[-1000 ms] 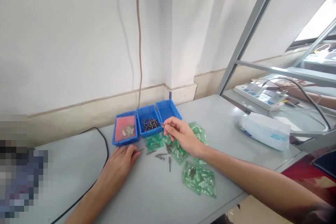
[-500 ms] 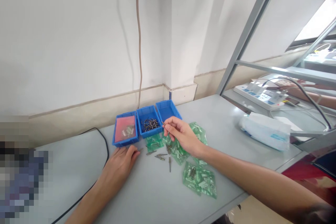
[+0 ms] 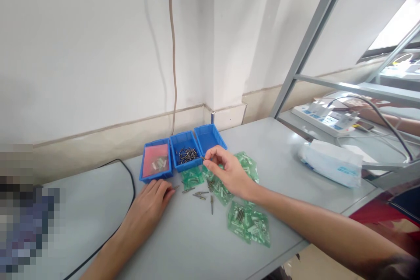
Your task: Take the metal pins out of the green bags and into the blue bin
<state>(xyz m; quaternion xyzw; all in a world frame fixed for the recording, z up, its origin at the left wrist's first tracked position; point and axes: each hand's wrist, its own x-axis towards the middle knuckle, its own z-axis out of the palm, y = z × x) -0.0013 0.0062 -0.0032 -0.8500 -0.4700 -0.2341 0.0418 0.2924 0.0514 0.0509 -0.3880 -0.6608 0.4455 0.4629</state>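
My right hand (image 3: 228,173) is raised over the green bags, thumb and fingertips pinched on a small metal pin (image 3: 203,158) by the right edge of the middle blue bin (image 3: 185,167). That bin holds a heap of dark metal pins (image 3: 188,155). My left hand (image 3: 153,196) rests on the table below the left blue bin (image 3: 155,179), fingers closed, with the thin tip of another metal pin (image 3: 176,187) poking out. Several loose metal pins (image 3: 201,195) lie between my hands. Green plastic bags (image 3: 249,223) with small pieces inside lie under and beside my right hand.
A pink sheet (image 3: 154,157) with a clear bag sits in the left bin. The right blue bin (image 3: 210,138) stands against the wall corner. A black cable (image 3: 134,179) crosses the table at left. A white tissue pack (image 3: 331,164) lies near the metal rack (image 3: 292,78). Another person's arm (image 3: 383,116) shows behind it.
The fingers of my right hand have shifted slightly around the metal pin. My left hand stays in place beside the left bin.
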